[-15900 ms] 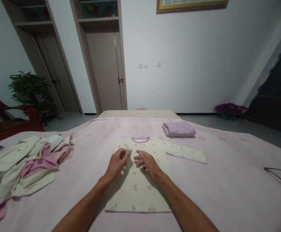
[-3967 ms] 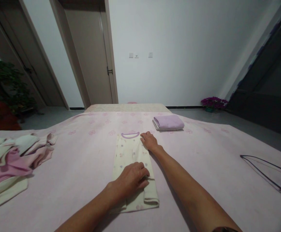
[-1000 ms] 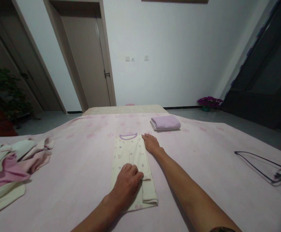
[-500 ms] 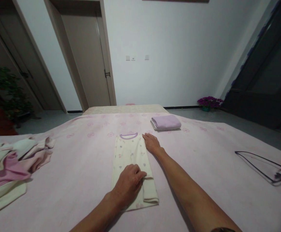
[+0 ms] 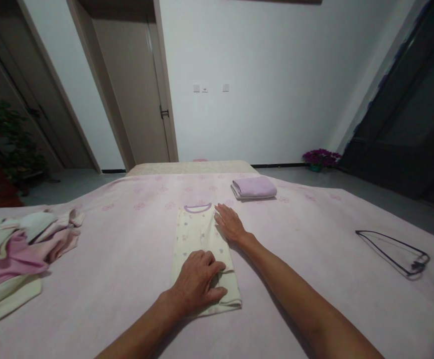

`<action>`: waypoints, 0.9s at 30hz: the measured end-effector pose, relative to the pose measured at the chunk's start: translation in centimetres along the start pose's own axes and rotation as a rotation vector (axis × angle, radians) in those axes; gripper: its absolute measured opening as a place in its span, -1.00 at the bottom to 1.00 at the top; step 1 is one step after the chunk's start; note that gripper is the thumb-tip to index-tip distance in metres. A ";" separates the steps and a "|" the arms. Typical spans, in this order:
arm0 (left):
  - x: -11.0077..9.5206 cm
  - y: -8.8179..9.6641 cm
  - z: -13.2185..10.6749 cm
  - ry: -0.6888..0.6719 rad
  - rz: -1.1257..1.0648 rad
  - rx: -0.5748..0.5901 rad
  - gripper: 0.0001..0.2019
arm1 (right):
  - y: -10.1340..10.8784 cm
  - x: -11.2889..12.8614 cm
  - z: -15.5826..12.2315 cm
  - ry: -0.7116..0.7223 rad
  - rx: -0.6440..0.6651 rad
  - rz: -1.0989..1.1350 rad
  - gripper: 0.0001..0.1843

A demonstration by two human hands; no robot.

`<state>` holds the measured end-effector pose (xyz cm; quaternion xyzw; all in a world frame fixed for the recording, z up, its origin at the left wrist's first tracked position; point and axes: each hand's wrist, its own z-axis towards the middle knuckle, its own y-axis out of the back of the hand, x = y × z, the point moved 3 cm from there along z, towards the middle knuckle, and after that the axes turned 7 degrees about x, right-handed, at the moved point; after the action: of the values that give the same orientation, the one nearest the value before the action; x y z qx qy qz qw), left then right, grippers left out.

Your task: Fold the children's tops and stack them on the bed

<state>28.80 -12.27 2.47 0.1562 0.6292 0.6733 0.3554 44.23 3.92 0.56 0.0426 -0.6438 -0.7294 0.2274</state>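
A cream shirt [image 5: 192,234] with small printed motifs and a lilac neckband lies in front of me, its sides folded in to a narrow strip. My left hand [image 5: 201,279] rests on its lower part, fingers spread, thumb pointing right over the folded sleeve. Along the shirt's upper right edge lies my right hand [image 5: 230,223], flat with fingers stretched out and touching the cloth near the shoulder. Both palms face down, and neither hand grips anything.
A folded lilac garment [image 5: 254,187] lies beyond my right hand. At the left is a loose heap of pink and cream clothes [image 5: 22,254]. A black wire hanger [image 5: 392,244] lies at the right. All rest on the pink flowered cloth [image 5: 119,259].
My left hand has opened from a pinch at the sleeve and now lies spread on it. My right hand has slid slightly left onto the shirt's edge.
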 end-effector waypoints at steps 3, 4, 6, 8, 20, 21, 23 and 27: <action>-0.1 -0.1 -0.1 -0.009 -0.004 -0.005 -0.57 | -0.5 2.2 -2.1 0.136 0.143 -0.003 -0.38; 0.0 0.0 -0.2 -0.015 -0.013 -0.008 -0.57 | -0.5 2.7 -2.8 0.141 0.177 -0.007 -0.37; 0.3 0.2 -0.6 -0.041 -0.053 -0.017 -0.56 | -0.2 3.3 -3.9 0.113 0.205 -0.016 -0.36; 1.0 0.8 -1.3 -0.082 -0.116 -0.042 -0.58 | 0.5 4.0 -5.2 0.102 0.213 -0.023 -0.37; 6.0 1.3 -7.8 -0.069 -0.007 -0.046 -0.39 | 1.2 7.3 -14.1 0.287 0.235 0.018 -0.36; 5.8 1.0 -8.0 -0.074 0.016 -0.019 -0.37 | 1.4 7.4 -14.3 0.297 0.240 0.021 -0.35; 5.6 0.6 -8.3 -0.074 0.042 0.021 -0.38 | 1.6 7.7 -14.7 0.328 0.254 0.028 -0.34; 5.5 0.5 -8.5 -0.065 0.048 0.069 -0.38 | 2.1 7.9 -15.6 0.363 0.255 0.032 -0.34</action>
<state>19.20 -14.76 0.31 0.2054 0.6363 0.6540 0.3539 43.32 -13.66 1.76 0.1914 -0.6800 -0.6187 0.3436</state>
